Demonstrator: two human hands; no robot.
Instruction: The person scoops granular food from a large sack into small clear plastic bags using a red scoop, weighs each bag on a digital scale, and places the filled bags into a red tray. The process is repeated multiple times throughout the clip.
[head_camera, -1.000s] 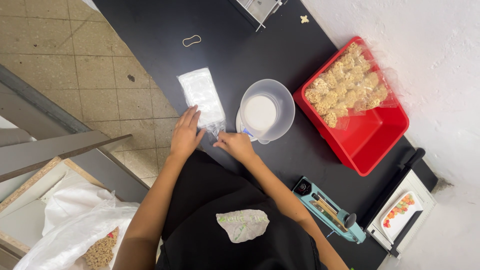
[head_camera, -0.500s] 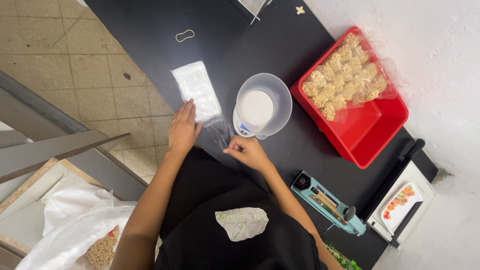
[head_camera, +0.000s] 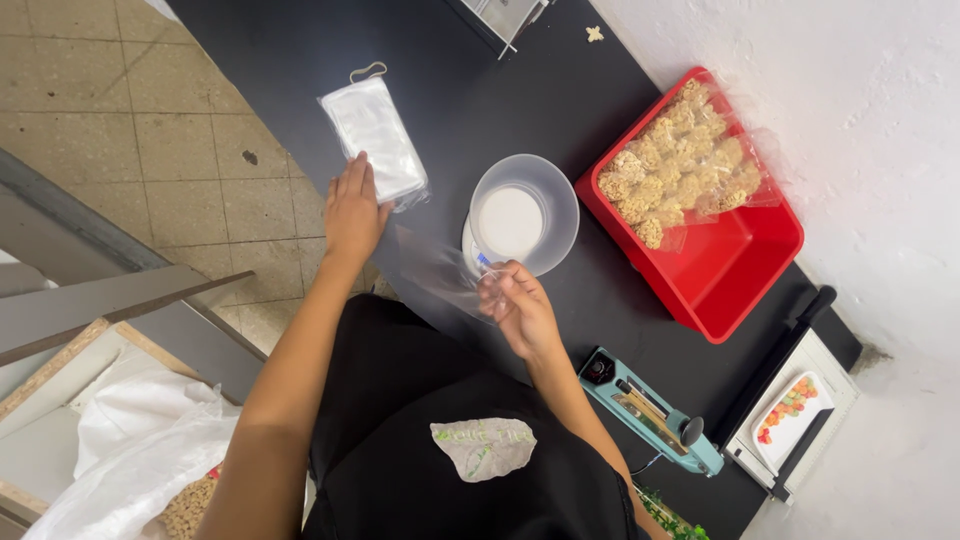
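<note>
My left hand (head_camera: 352, 207) lies flat on the near end of a stack of clear plastic bags (head_camera: 371, 135) on the black table (head_camera: 470, 95). My right hand (head_camera: 515, 305) pinches one clear plastic bag (head_camera: 432, 272) that it has drawn off the stack; the bag hangs between both hands near the table's front edge. Just beyond my right hand stands a clear round bowl (head_camera: 530, 208) on a small white scale.
A red tray (head_camera: 735, 265) at the right holds several filled bags of cereal snacks (head_camera: 680, 165). A teal heat sealer (head_camera: 650, 410) and a paper cutter (head_camera: 790, 410) lie at the lower right. A white sack (head_camera: 140, 450) sits on the floor at lower left.
My right hand has pulled a single clear bag away from the stack toward my body. My left hand stayed on the stack. The camera has moved closer.
</note>
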